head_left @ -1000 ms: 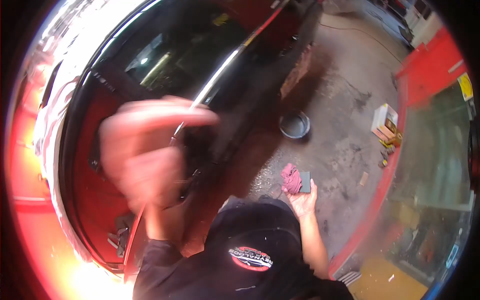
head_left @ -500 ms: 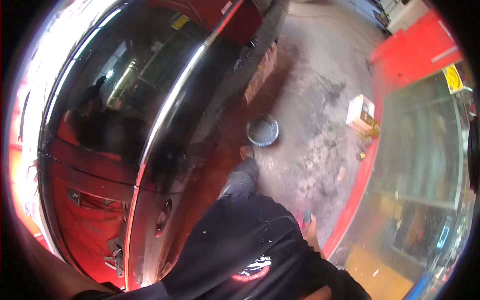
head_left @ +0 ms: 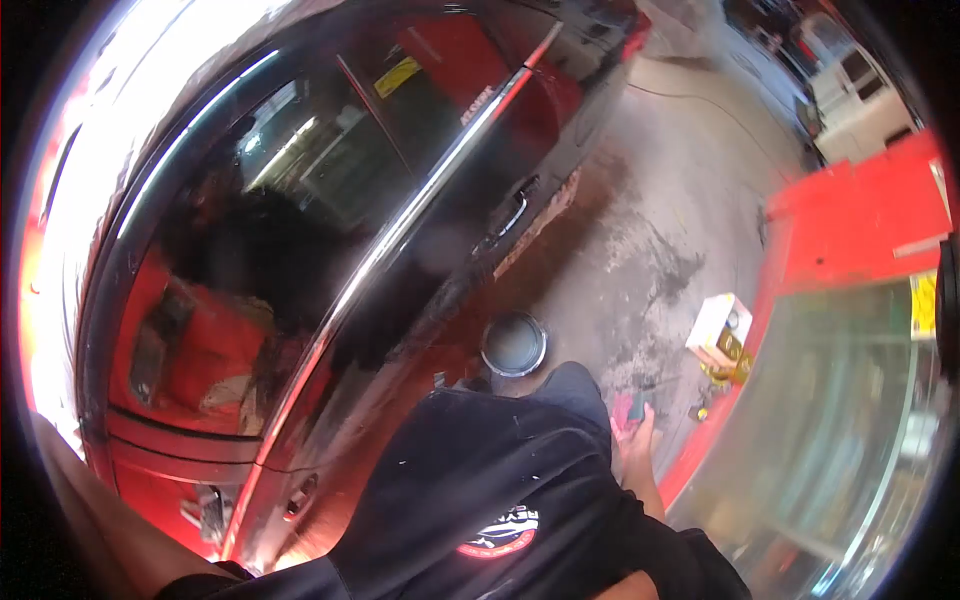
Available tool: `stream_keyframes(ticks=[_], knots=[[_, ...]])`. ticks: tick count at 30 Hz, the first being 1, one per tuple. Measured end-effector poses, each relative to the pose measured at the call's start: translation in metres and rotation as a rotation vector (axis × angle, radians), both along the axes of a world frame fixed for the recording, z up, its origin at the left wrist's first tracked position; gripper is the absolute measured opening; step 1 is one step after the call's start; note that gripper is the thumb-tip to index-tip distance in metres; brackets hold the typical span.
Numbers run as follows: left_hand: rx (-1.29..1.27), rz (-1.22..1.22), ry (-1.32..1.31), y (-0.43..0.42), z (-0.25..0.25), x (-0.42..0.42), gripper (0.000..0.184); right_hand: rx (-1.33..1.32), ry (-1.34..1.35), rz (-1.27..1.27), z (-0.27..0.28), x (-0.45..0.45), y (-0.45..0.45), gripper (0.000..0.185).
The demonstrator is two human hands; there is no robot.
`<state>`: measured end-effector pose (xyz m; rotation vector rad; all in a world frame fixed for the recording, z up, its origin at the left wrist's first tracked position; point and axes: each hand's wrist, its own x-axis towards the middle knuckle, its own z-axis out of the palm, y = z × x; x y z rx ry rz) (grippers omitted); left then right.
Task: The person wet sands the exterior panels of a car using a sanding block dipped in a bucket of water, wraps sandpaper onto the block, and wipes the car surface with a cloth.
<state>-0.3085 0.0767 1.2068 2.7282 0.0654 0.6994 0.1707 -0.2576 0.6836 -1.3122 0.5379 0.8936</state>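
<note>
Low beside my body, my right hand (head_left: 642, 437) has its fingers closed around a small pink and dark-green pad (head_left: 628, 408); its exact kind is too small to make out. My left arm (head_left: 105, 515) reaches up along the left edge toward the car, and the hand itself does not show. Close on my left stands a dark, glossy car (head_left: 400, 325) with a bright trim strip (head_left: 385, 245) below its windows. A round dark bucket (head_left: 515, 345) with greyish liquid sits on the floor just in front of me.
Stained concrete floor (head_left: 640, 250) runs between the car and a red-framed glass case (head_left: 830, 390) on the right. A white and yellow box (head_left: 720, 328) stands on the floor by the case. Farther off is a red panel (head_left: 850, 220).
My view has shifted along the car, and the bucket now appears lower and nearer my body. My right hand with the pad has come further into view.
</note>
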Motion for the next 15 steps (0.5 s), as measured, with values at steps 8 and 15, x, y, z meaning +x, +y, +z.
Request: stream_keyframes(ticks=[8,15], knots=[[-0.053,0.439,0.114,-0.032,0.009,0.108,0.034,-0.037,0.05,0.793,-0.026,0.182,0.29,0.076],[-0.094,0.76,0.213,-0.091,0.035,0.239,0.034,-0.215,-0.008,1.692,-0.021,0.283,0.507,0.055]])
